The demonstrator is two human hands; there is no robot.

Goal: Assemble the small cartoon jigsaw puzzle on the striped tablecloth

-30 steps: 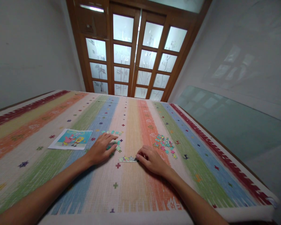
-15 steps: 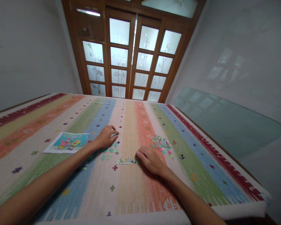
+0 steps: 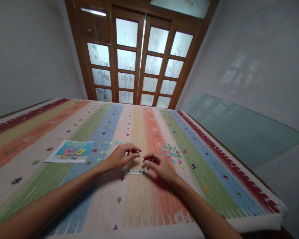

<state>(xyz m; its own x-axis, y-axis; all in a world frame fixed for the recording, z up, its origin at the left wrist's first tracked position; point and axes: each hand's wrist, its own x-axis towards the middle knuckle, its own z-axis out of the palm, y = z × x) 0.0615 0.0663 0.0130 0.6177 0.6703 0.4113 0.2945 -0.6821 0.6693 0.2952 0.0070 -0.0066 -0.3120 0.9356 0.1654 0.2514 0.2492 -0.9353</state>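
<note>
My left hand [image 3: 122,156] is raised over the cloth, thumb and forefinger pinching a small puzzle piece [image 3: 139,155], mostly hidden by the fingertips. Facing it closely is my right hand [image 3: 161,167], its fingers bent and a little apart, with nothing visible in them. Below both hands lies a narrow strip of joined puzzle pieces [image 3: 136,171], its right end beside my right hand. Loose teal puzzle pieces [image 3: 107,147] are scattered beyond and left of my left hand; some are hidden by it.
A heap of mixed puzzle pieces [image 3: 171,152] lies right of my right hand. On the left rests a printed cartoon picture [image 3: 74,151]. A striped cloth [image 3: 139,205] covers the table. Wooden glazed doors [image 3: 139,59] stand beyond its far edge.
My left hand has moved right from the loose teal pieces, carrying a puzzle piece toward my right hand. My right hand has lifted slightly off the strip and turned its fingers inward.
</note>
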